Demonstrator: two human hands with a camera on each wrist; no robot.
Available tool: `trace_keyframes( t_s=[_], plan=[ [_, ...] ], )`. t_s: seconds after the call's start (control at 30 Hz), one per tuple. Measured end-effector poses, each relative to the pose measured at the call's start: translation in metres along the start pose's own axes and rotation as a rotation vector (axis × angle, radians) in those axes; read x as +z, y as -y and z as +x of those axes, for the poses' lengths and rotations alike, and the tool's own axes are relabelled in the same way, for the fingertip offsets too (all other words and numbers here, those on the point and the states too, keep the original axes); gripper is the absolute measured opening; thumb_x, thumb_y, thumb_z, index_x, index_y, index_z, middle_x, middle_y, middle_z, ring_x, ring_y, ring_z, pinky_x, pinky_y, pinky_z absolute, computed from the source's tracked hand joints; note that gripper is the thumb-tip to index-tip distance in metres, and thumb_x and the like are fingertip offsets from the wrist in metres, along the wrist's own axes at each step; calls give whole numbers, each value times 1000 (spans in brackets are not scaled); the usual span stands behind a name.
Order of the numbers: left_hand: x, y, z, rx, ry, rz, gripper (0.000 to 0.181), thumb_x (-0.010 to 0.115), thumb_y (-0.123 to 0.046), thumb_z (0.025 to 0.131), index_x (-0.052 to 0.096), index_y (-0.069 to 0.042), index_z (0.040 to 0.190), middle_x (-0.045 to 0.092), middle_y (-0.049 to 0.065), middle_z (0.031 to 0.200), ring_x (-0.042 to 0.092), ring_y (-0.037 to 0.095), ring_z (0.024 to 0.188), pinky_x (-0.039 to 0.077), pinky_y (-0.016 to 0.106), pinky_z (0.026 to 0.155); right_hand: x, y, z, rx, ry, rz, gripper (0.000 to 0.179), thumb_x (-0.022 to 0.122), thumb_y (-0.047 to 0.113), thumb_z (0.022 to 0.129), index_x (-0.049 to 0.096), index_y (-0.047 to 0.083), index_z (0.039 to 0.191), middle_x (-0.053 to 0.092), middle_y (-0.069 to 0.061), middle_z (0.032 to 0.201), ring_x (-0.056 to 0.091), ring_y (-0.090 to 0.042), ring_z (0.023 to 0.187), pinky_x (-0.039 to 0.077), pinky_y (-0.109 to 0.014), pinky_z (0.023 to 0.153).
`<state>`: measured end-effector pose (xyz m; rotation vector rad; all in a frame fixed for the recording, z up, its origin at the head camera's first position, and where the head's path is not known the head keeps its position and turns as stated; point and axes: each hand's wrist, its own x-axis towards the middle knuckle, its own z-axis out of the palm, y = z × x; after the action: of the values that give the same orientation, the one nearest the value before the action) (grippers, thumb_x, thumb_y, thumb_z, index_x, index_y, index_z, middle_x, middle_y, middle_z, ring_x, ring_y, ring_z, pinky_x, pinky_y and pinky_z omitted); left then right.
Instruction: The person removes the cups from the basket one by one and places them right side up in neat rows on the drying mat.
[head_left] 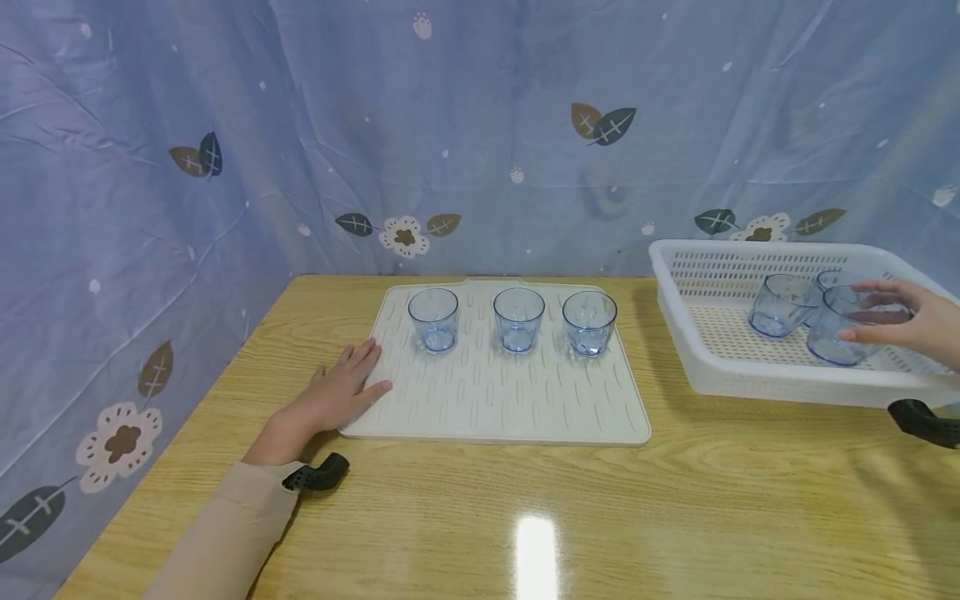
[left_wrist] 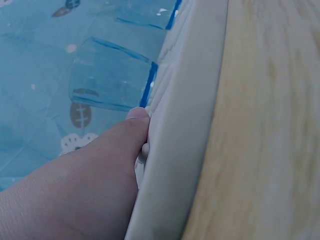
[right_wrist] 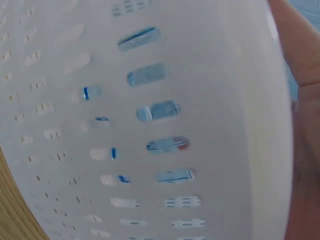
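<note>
My left hand rests on the left edge of a white ribbed drying mat, fingers spread and thumb lying on its surface. In the left wrist view the thumb overlaps a clear blue glass. A left glass, a middle glass and a right glass stand in a row along the mat's back part. At the right, my right hand reaches into a white basket and grips a blue glass near its rim, thumb in front and fingers behind.
Beside the gripped glass in the basket stands another glass, with one more glass partly hidden behind. The basket's slotted wall fills much of the right wrist view. A patterned blue curtain hangs behind the wooden table.
</note>
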<state>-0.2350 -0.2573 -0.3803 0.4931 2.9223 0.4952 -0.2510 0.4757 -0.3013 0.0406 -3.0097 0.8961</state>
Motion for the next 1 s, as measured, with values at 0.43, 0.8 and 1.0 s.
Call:
trace_keyframes(
  t_s=[0.43,0.8,1.0],
  plan=[
    [-1,-1,-1,-6,3,-2,79,41,-52,109,16,0,164,7,19,170,0,48,153,3,81,108,15,11,-1,-106,-154,129,80,71,19,100,22,11,163,43,1,120,37,25,87,37,-3,64],
    [-1,0,-1,-13,0,8,80,41,-54,108,17,-2,164,7,18,170,1,47,153,3,80,108,23,28,-1,-212,-122,239,66,66,8,102,32,33,153,47,42,115,42,18,103,38,-6,74],
    [1,1,0,-12,2,4,79,41,-54,109,16,-3,164,6,18,170,1,47,153,3,80,109,30,36,0,-237,-176,270,66,64,7,103,33,33,155,44,37,119,39,15,106,33,-7,76]
  ],
)
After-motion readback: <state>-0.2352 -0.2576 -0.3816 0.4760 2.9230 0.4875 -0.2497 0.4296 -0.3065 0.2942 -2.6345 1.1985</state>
